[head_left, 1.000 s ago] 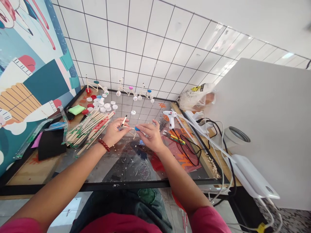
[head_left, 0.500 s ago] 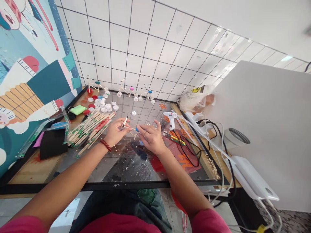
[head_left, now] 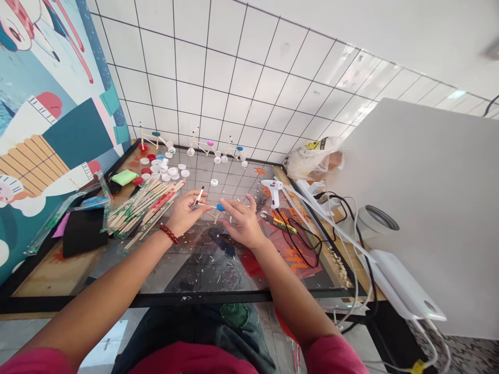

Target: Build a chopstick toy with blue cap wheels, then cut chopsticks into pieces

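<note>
Pinched in my left hand (head_left: 188,210) is a small frame of wooden sticks (head_left: 207,205), one upright stick of it dark at the tip. A blue oval piece (head_left: 220,207) sits on the frame's right end. My right hand (head_left: 242,221) is just right of that piece, fingers stretched and apart; whether a fingertip still touches it I cannot tell. Left of my left hand lies a pile of wooden chopsticks (head_left: 142,205), some in red wrappers. Beyond the hands a white bottle cap (head_left: 214,182) lies on the glass tabletop (head_left: 187,275).
Several finished stick-and-cap models (head_left: 202,145) stand along the back edge. Loose white and red caps (head_left: 166,169) lie before them. At right are a white glue gun (head_left: 273,191), a yellow-handled cutter (head_left: 284,224), black cables and a power strip (head_left: 311,188). A green cloth (head_left: 125,177) lies left.
My right fingers have spread and drawn back slightly from the blue piece, so more of it shows. My left hand keeps its hold on the stick frame.
</note>
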`<state>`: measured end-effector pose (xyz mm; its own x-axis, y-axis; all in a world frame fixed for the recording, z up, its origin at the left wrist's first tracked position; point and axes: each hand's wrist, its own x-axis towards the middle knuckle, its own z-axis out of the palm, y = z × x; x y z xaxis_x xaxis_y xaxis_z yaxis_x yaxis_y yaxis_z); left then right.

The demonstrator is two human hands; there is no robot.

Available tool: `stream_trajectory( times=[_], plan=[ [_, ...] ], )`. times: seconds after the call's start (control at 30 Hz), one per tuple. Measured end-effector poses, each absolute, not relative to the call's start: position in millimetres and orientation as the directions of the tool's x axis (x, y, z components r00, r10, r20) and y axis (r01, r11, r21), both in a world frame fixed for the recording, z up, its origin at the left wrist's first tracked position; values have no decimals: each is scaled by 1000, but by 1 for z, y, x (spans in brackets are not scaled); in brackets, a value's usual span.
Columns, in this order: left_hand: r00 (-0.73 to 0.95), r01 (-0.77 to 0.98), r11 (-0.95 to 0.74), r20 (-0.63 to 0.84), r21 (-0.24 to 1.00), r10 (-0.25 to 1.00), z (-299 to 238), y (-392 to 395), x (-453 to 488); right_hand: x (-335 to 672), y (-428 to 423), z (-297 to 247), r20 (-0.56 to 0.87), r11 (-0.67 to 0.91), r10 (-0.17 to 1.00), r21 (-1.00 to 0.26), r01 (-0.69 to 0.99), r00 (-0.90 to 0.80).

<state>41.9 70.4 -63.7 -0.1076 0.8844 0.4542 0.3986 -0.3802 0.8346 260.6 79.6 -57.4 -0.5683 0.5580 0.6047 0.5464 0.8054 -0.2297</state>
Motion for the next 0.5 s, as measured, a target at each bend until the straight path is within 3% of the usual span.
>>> stream_trajectory(
  times=[0.23,0.5],
  plan=[
    [-101,400,-383,455,833,885,-64,69,42,248,83,-58,518,653,755,-532,539,-403],
    [-90,386,-401,467,831,880,-65,69,42,243,89,-56,453,594,804,-650,475,-386]
  ],
)
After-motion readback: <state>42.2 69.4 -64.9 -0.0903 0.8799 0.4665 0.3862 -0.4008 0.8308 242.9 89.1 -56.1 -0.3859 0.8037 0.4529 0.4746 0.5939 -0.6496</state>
